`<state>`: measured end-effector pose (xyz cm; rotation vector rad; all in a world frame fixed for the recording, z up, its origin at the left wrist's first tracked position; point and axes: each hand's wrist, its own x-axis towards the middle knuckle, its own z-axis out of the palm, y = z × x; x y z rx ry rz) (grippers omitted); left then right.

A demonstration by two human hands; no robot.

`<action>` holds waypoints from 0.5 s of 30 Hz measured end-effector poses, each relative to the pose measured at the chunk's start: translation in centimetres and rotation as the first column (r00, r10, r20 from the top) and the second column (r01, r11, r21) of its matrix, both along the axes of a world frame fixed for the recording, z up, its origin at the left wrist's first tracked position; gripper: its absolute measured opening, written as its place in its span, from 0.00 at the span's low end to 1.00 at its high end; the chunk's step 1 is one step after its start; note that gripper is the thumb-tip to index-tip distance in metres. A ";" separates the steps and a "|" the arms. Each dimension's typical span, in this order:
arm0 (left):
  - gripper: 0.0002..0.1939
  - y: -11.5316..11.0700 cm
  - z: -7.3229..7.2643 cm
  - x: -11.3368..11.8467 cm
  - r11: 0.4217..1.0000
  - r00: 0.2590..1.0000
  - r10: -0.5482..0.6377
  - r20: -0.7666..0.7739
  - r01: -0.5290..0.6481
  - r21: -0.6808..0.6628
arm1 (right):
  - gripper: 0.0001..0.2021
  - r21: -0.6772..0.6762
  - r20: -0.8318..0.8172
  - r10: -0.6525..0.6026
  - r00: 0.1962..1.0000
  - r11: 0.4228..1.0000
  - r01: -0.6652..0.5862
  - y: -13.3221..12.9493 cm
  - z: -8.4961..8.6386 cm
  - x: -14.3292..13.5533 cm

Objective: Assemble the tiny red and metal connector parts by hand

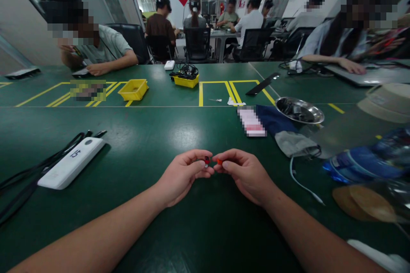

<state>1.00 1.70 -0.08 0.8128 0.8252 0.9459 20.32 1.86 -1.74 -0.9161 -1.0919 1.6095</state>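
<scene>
Both of my hands meet just above the green table (179, 230), at the middle of the view. A small dark red piece (206, 160) with a pale lower end is pinched between the thumb and fingers of my left hand (184, 175). My right hand (246, 172) pinches a small orange piece (219, 161). The two pieces are close together, with a narrow gap between them, and the fingertips of both hands nearly touch. Fingers partly cover each piece, so their full shapes are hidden.
Left, a white power bank (73, 163) with black cables. Further back, a yellow tray (133, 90) and a yellow box of cables (185, 81). Right, a metal bowl (300, 110), pouch (294, 143), white cable and blue bottle (361, 163). People sit across the table.
</scene>
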 end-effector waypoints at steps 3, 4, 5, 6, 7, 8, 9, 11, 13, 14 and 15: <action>0.12 0.0 0.0 0.0 1.000 1.000 -0.006 -0.021 0.007 0.004 | 0.06 0.009 0.016 0.009 1.000 1.000 -0.009 0.1 -0.1 0.1; 0.12 0.0 0.1 0.0 1.000 1.000 -0.005 -0.026 0.005 0.002 | 0.06 0.012 0.021 0.010 1.000 1.000 -0.011 0.1 -0.2 0.1; 0.12 0.0 0.1 0.0 1.000 1.000 -0.004 -0.029 0.004 0.001 | 0.05 0.015 0.026 0.011 1.000 1.000 -0.011 0.1 -0.1 0.1; 0.12 0.0 0.1 0.0 1.000 1.000 -0.003 -0.028 0.003 0.000 | 0.05 0.016 0.031 0.009 0.999 1.000 -0.009 0.1 -0.1 0.1; 0.12 -0.1 0.1 0.0 1.000 1.000 -0.001 -0.026 0.001 -0.001 | 0.05 0.016 0.037 0.007 0.999 1.000 -0.007 0.1 0.0 0.1; 0.12 -0.1 0.2 0.0 1.000 1.000 0.001 -0.022 -0.001 0.000 | 0.05 0.014 0.042 0.004 0.999 1.000 -0.005 0.1 0.0 0.1; 0.11 -0.1 0.1 0.0 1.000 1.000 0.003 -0.018 -0.003 0.001 | 0.05 0.012 0.045 0.002 0.999 1.000 -0.003 0.0 0.1 0.1; 0.09 -0.1 0.1 -0.1 1.000 1.000 0.007 -0.008 -0.007 0.004 | 0.06 0.005 0.048 0.001 0.999 1.000 -0.001 0.0 0.2 0.1; 0.08 -0.1 0.0 -0.1 1.000 1.000 0.007 0.002 -0.007 -0.004 | 0.07 -0.004 0.049 -0.001 0.999 1.000 0.001 -0.1 0.3 0.1; 0.08 -0.1 0.0 -0.1 1.000 1.000 0.005 0.009 -0.004 -0.010 | 0.07 -0.007 0.052 -0.004 0.999 1.000 0.004 -0.1 0.3 0.1; 0.08 -0.1 0.0 -0.1 1.000 1.000 0.001 0.014 -0.001 -0.018 | 0.07 -0.008 0.055 -0.007 0.998 1.000 0.008 -0.1 0.4 0.1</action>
